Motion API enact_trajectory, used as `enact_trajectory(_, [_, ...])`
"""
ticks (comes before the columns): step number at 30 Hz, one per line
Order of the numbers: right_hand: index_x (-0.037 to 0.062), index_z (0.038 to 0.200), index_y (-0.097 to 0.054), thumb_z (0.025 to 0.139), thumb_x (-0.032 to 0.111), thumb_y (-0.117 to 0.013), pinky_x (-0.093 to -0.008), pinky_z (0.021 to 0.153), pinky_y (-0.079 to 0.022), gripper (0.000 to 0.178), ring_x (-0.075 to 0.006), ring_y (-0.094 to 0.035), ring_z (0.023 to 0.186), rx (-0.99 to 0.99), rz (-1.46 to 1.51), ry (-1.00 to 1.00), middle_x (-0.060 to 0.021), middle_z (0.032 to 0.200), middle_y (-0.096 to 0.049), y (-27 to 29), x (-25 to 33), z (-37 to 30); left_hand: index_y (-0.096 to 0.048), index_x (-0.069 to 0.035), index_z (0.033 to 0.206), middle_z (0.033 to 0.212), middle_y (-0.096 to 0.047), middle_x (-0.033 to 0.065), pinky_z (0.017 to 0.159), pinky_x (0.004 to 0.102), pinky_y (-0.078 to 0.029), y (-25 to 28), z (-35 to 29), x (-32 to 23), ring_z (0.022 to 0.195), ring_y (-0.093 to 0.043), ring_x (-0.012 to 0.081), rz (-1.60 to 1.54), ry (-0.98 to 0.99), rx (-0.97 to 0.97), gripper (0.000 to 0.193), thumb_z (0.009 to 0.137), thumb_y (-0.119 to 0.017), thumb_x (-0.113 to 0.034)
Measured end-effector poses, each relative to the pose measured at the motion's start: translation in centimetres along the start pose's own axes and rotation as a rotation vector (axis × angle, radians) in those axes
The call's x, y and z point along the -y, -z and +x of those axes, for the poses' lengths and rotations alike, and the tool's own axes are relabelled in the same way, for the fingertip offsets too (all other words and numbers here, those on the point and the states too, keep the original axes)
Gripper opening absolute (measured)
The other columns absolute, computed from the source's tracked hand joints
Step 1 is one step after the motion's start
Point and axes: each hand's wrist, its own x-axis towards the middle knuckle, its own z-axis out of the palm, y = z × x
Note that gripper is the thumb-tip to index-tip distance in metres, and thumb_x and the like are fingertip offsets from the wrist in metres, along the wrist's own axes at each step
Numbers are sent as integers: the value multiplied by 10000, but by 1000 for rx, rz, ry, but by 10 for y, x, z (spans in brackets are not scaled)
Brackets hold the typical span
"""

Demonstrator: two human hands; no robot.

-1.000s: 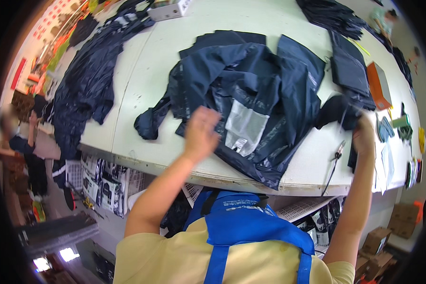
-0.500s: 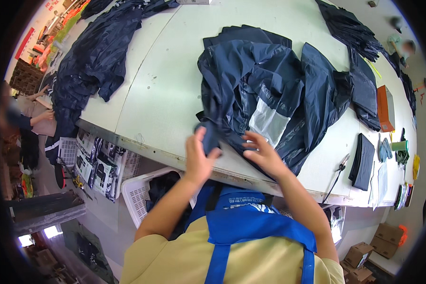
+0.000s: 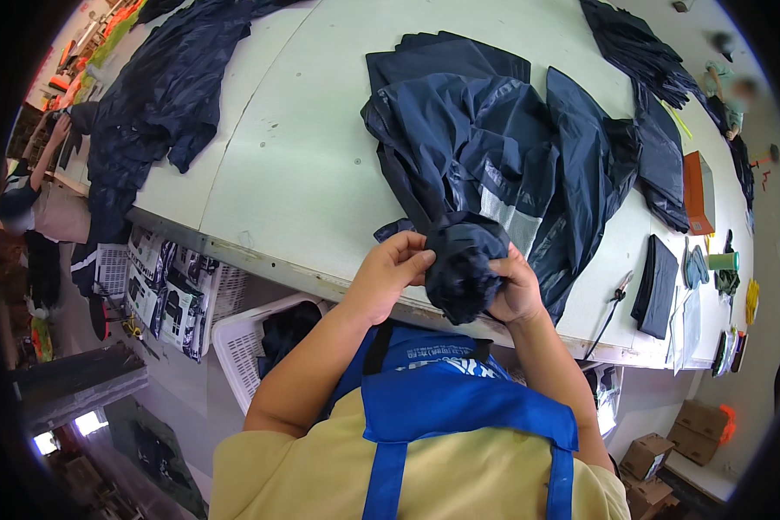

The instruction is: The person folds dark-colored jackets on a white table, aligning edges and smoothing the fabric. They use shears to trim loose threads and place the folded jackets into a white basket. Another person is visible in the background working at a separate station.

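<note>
A navy jacket (image 3: 472, 121) of thin, shiny fabric lies spread and crumpled on the white table in front of me, with a white mesh panel (image 3: 511, 215) showing in its folds. One part of it is gathered into a rounded bunch (image 3: 464, 273) at the table's near edge. My left hand (image 3: 390, 273) pinches the left side of this bunch between thumb and fingers. On the other side my right hand (image 3: 517, 284) grips it, some fingers hidden behind the fabric. Under the jacket's far side lies a stack of flat dark pieces (image 3: 446, 59).
More dark garments lie at the left (image 3: 160, 104) and far right (image 3: 637, 56). Along the right stand an orange box (image 3: 700, 195), folded dark cloth (image 3: 655, 286), a small cutter-like tool (image 3: 620, 290) and green tape (image 3: 724, 261). A white basket (image 3: 234, 355) sits below the edge. A co-worker (image 3: 48, 199) is at left.
Both hands were apart with fingers spread, the left at a dark, blurred bit of fabric; now they hold the bunched fabric between them. The mesh panel is partly covered. The left co-worker's arm has risen.
</note>
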Motion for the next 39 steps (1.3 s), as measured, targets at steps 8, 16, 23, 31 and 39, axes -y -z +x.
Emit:
enact_trajectory(8, [44, 1303, -494, 921, 360, -452, -456, 1000, -448, 497, -316, -549, 1170, -13, 444, 2, -155, 1255, -577, 26, -10, -15, -534, -62, 1052, 1007, -630, 64, 856, 346, -490, -31, -5, -28, 920, -619, 173, -407, 108, 207, 126, 956, -518, -142])
enact_trajectory(16, [17, 1254, -515, 917, 423, -505, -494, 775, -576, 528, -338, -623, 1048, -161, 474, 8, -182, 1207, -592, -10, 17, -28, -181, -89, 1463, 1436, -375, 151, 998, 566, -401, -47, 2, -47, 1278, -432, 328, -580, -3, 469, 626, 902, -453, -39])
enact_trajectory(23, [-56, 1128, -555, 958, 246, -440, -449, 726, -604, 365, -323, -671, 929, -261, 652, -3, -204, 1083, -643, -17, 32, -23, -197, -25, 1462, 1484, -285, 146, 1039, 585, -360, -58, 13, -52, 1346, -326, 344, -796, -5, 468, 657, 845, -418, 9])
enact_trajectory(31, [4, 1135, -571, 957, 286, -506, -522, 1034, -411, 340, -317, -565, 1150, -56, 392, 123, -146, 1104, -645, -38, 43, -35, -365, -22, 1360, 1368, -441, 150, 999, 448, -457, -55, 9, -46, 1229, -486, 282, -763, -175, 260, 488, 892, -496, -63])
enact_trajectory(39, [73, 1146, -543, 961, 267, -521, -390, 968, -388, 269, -196, -551, 1035, -120, 97, 181, -59, 1142, -605, -37, 42, -33, -556, -17, 1180, 1137, -622, 110, 878, 355, -501, -89, 12, -23, 1016, -598, 207, -317, -55, 175, 331, 921, -606, -216])
